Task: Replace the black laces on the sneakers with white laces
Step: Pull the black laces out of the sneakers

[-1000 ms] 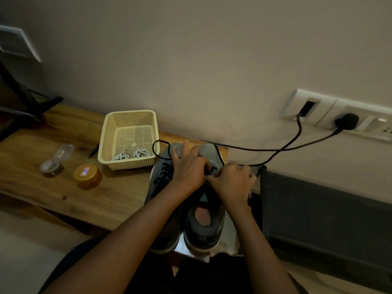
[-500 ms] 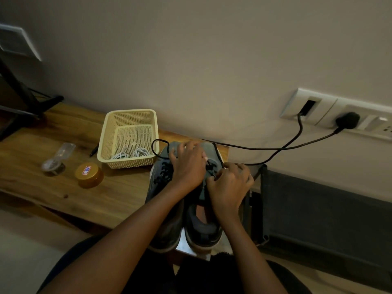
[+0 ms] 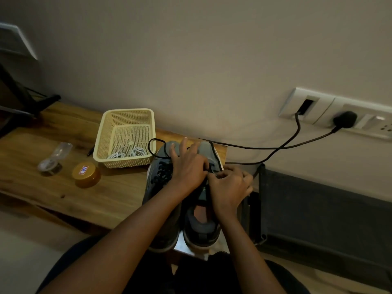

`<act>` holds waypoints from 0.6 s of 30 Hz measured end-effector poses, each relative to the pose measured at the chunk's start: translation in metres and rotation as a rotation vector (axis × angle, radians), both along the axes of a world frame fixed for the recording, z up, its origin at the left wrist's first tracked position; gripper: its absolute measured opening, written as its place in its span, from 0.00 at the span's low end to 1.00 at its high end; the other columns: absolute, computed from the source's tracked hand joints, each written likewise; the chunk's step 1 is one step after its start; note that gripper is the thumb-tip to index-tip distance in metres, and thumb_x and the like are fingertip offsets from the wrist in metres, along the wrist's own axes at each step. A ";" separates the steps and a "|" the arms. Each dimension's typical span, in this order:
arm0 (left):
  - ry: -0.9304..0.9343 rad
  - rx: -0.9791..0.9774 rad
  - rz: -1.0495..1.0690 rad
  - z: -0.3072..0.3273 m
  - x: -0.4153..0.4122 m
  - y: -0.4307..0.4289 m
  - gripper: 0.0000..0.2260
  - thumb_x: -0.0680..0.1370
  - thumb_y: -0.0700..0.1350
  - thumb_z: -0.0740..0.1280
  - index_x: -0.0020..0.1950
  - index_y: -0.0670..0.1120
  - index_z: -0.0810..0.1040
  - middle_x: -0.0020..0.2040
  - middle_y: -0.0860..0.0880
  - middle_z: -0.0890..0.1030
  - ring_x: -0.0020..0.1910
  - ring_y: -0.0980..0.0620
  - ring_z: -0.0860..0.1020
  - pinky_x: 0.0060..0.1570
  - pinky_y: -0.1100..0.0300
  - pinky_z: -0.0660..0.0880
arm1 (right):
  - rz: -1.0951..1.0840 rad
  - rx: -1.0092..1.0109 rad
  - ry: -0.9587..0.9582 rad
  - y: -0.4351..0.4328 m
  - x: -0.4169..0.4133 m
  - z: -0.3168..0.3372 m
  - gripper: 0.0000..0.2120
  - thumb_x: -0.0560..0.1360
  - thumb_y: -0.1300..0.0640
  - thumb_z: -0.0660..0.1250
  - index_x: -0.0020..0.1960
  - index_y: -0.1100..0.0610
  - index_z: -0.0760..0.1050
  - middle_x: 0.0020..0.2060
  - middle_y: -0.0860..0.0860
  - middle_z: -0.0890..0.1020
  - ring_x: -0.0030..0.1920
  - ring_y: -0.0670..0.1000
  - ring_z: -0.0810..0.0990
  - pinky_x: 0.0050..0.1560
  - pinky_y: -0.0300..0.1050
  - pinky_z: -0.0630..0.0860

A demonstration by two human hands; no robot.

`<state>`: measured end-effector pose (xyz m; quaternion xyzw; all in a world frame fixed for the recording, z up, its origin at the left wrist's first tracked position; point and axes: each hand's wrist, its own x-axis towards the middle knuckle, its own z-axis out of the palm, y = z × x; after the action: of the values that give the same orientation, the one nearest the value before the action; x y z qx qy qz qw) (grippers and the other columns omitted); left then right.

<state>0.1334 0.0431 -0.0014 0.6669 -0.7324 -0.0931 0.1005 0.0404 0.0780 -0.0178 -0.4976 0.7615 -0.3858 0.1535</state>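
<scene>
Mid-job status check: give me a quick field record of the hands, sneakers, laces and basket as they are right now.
left sneaker: fully black-laced
right sneaker: beside it, being worked on
left hand: fingers straight and spread over the front of both sneakers
right hand: fingers curled, pinching the black lace on the right sneaker
white laces: coiled in the basket, untouched
basket: on the table, left of the sneakers
progress: no white lace threaded yet

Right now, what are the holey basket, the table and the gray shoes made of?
The basket looks like cream plastic, matte: its walls are a moulded grid of tiny holes. The table looks like wood, smooth brown with grain streaks and dark spots. The gray shoes seem soft fabric or suede, dull with no shine; dim light leaves it open.
</scene>
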 end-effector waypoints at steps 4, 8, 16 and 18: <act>0.054 -0.016 0.017 -0.001 -0.003 -0.001 0.07 0.78 0.50 0.65 0.51 0.52 0.80 0.76 0.50 0.58 0.76 0.44 0.46 0.70 0.40 0.39 | -0.012 -0.006 -0.028 0.001 0.001 0.001 0.06 0.68 0.56 0.73 0.39 0.57 0.78 0.55 0.51 0.79 0.61 0.54 0.66 0.61 0.50 0.58; 0.243 -0.085 0.113 -0.005 -0.007 0.000 0.06 0.80 0.47 0.61 0.51 0.49 0.77 0.75 0.51 0.59 0.74 0.48 0.52 0.70 0.43 0.42 | -0.006 -0.004 -0.022 0.001 0.002 0.002 0.05 0.68 0.59 0.72 0.40 0.56 0.76 0.55 0.51 0.79 0.61 0.54 0.66 0.62 0.50 0.58; 0.401 -0.228 0.228 0.000 -0.009 0.002 0.07 0.80 0.43 0.60 0.56 0.48 0.74 0.74 0.50 0.60 0.73 0.48 0.55 0.69 0.47 0.48 | -0.002 0.002 -0.002 0.001 0.002 0.000 0.04 0.69 0.60 0.71 0.43 0.59 0.79 0.57 0.51 0.78 0.61 0.53 0.65 0.62 0.49 0.58; 0.272 -0.228 0.101 0.001 -0.007 0.003 0.11 0.76 0.40 0.62 0.57 0.51 0.74 0.75 0.50 0.59 0.74 0.47 0.50 0.68 0.45 0.48 | -0.009 -0.006 -0.027 0.002 0.001 0.000 0.05 0.69 0.60 0.71 0.44 0.58 0.79 0.56 0.51 0.78 0.61 0.53 0.65 0.62 0.50 0.58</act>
<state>0.1263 0.0459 -0.0006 0.6682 -0.6836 -0.0938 0.2781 0.0416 0.0795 -0.0181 -0.4896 0.7604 -0.3954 0.1606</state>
